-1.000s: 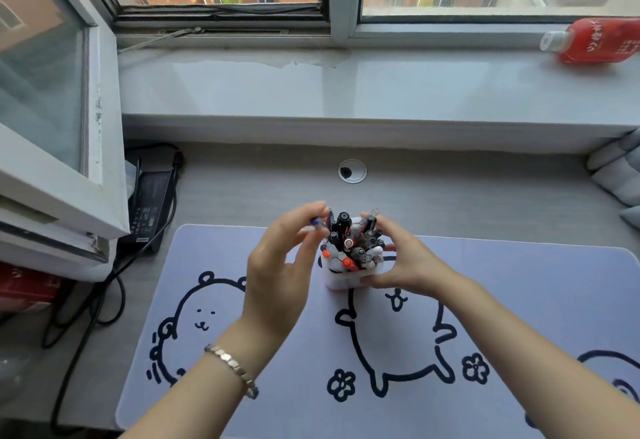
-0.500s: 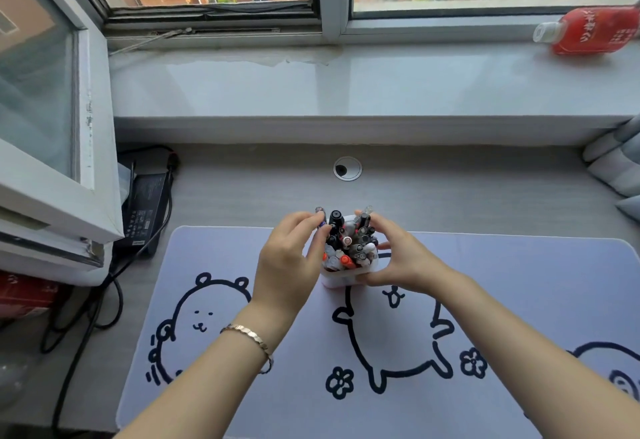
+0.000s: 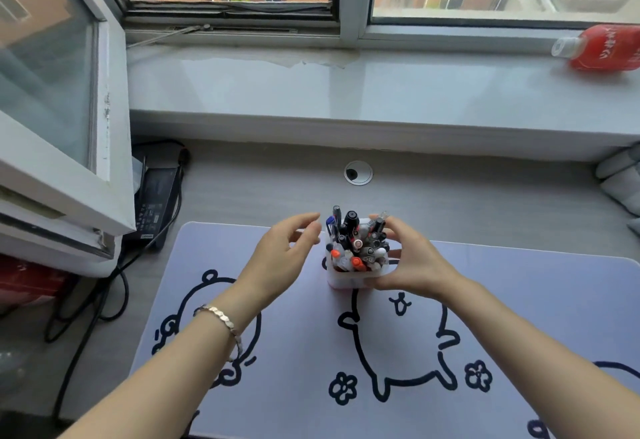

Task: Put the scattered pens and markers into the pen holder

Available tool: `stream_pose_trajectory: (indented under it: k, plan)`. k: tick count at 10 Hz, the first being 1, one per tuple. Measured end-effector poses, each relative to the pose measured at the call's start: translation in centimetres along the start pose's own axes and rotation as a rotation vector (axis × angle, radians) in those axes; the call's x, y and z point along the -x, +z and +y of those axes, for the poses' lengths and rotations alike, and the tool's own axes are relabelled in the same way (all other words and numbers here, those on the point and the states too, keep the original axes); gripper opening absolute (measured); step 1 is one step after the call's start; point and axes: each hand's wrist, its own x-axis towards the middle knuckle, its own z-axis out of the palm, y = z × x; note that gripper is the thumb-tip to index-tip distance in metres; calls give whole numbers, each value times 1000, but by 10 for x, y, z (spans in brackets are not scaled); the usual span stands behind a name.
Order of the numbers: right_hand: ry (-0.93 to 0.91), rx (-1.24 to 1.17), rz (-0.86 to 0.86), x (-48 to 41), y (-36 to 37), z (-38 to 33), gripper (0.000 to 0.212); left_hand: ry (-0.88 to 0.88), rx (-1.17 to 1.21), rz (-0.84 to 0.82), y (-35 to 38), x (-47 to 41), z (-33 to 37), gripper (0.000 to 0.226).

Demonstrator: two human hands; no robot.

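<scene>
A white pen holder point(image 3: 349, 279) stands on the lilac desk mat point(image 3: 519, 300), packed with several upright pens and markers point(image 3: 356, 244) with black, orange, blue and clear caps. My right hand point(image 3: 412, 262) wraps around the holder's right side, fingers curled over its far rim. My left hand point(image 3: 284, 258) hovers just left of the holder, fingers spread and holding nothing, a small gap from the blue-capped pen point(image 3: 331, 223).
A black power adapter point(image 3: 156, 203) with cables lies at the left under the open window sash point(image 3: 62, 147). A red bottle point(image 3: 602, 47) lies on the windowsill. A cable grommet point(image 3: 358, 172) sits behind the holder. Grey cushions point(image 3: 623, 178) are at the right edge.
My left hand let go of the blue-capped pen, now standing in the holder, and drew back to the left with fingers spread. My right hand stays on the holder.
</scene>
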Motion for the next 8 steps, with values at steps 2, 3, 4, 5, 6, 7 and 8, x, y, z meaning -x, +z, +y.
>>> stream_pose_trajectory:
  k: [2,3,4,5,6,7,8]
  plan:
    - [-64,-52,194,-32,10,-27,76,-118,-276,81,-26,13,-39,22]
    - [-121,-49,202,-63,20,-50,74,-170,-347,24,-30,19,-52,24]
    - [-148,4,171,-90,36,-67,74,-191,-387,25,-32,21,-59,25]
    - [-156,49,128,-105,53,-70,72,-201,-399,12,-33,22,-64,26]
    - [-119,74,123,-113,61,-63,75,-223,-413,-28,-34,24,-66,26]
    - [-61,163,60,-118,56,-53,99,-217,-428,-53,-33,26,-65,27]
    - [31,355,-30,-113,46,-45,118,-222,-467,-81,-28,28,-61,28]
